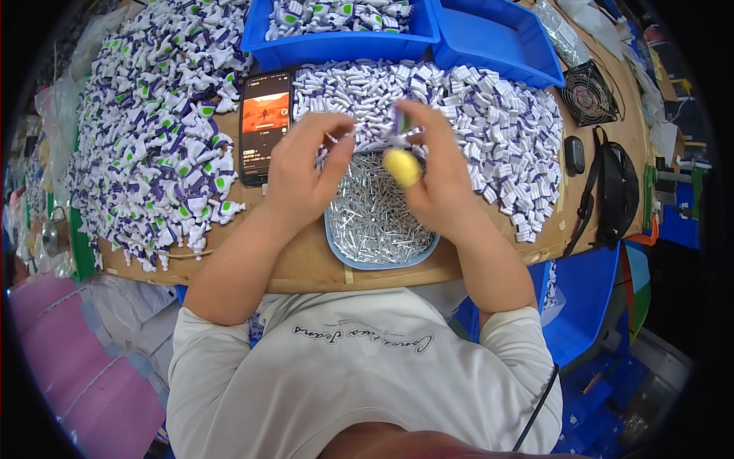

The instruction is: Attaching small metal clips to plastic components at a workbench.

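My right hand [445, 172], blurred by motion, grips a small white-and-purple plastic part [401, 122] with a green patch. A yellow cover [402, 167] sits on its thumb tip. My left hand [303, 168] is curled, thumb and fingers close together. Something small and pale shows near those fingertips, too blurred to name. Both hands are above a light-blue tub [386, 265] full of thin metal pins [375, 214]. Just beyond the hands lies a heap of small white-and-purple plastic pieces [493, 130].
A large pile of white, purple and green parts [164, 130] covers the left side. Beside it lies a lit phone [265, 126]. Blue bins [344, 50] stand at the back. A small fan [589, 93], a dark oval object [574, 155] and a black bag [618, 187] lie right.
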A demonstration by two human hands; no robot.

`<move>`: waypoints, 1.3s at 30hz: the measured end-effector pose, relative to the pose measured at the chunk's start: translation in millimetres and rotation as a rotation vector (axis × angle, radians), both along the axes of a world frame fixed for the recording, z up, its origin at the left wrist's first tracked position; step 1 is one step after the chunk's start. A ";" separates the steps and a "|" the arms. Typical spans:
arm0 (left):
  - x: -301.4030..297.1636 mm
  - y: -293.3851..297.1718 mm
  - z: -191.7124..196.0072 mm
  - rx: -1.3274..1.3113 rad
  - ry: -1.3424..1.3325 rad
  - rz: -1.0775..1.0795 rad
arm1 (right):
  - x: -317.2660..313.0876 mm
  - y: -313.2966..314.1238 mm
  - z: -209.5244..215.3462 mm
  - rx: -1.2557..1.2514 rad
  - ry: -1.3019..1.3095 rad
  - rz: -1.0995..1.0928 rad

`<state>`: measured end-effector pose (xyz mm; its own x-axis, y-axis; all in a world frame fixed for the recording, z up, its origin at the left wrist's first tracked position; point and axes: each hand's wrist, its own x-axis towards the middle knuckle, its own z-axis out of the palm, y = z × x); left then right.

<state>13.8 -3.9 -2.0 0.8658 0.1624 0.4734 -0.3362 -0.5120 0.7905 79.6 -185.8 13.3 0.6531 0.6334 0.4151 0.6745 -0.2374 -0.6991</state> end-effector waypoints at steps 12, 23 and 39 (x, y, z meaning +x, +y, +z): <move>21.7 26.8 -26.0 0.568 0.101 0.110 | 24.9 -9.3 -10.8 -0.263 -0.068 -0.339; 2.2 4.7 -3.2 0.010 0.055 -0.032 | 27.3 -8.9 -10.0 -0.259 -0.091 -0.354; -5.5 -7.0 -5.7 -0.995 0.404 -0.310 | 0.5 -1.0 -8.8 0.310 -0.109 0.183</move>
